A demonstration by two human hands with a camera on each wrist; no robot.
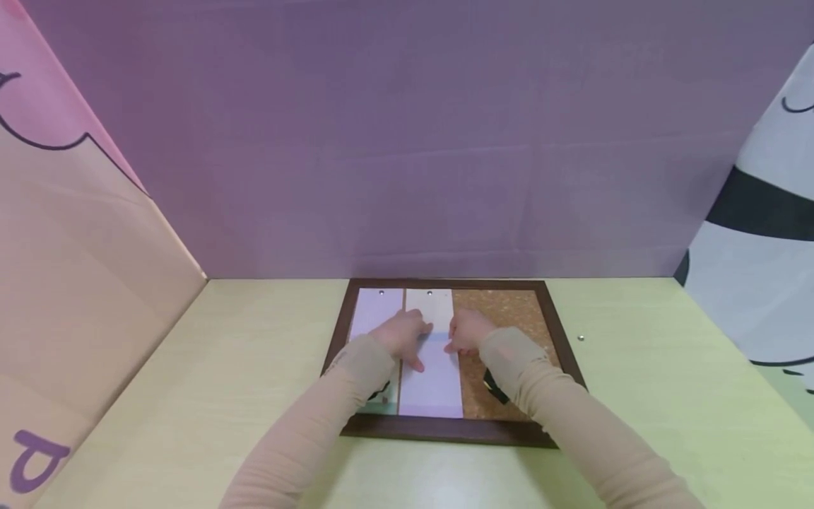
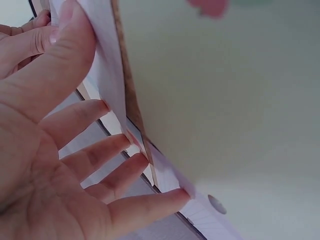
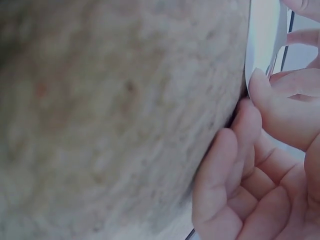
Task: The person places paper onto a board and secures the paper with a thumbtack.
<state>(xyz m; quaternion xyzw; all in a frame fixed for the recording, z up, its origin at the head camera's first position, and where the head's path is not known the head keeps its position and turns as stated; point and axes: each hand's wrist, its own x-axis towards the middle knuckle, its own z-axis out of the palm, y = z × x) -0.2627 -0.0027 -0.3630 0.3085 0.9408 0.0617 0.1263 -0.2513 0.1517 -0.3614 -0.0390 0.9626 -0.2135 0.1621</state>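
Observation:
A cork board with a dark brown frame lies on the table. Down its middle runs a pale paper strip with a bluish band across it. My left hand rests on this strip with thumb and fingers spread. In the left wrist view, the fingers look straight, their tips touching the papers. My right hand is at the strip's right edge with its fingers curled. Seen from the right wrist, the thumb and index finger pinch the paper edge. A second, lilac paper lies to the left, partly hidden by my left arm.
A silvery pin sits at the top of the left paper and another pin tops the middle strip. One loose pin lies on the pale table right of the board. A purple backdrop rises behind.

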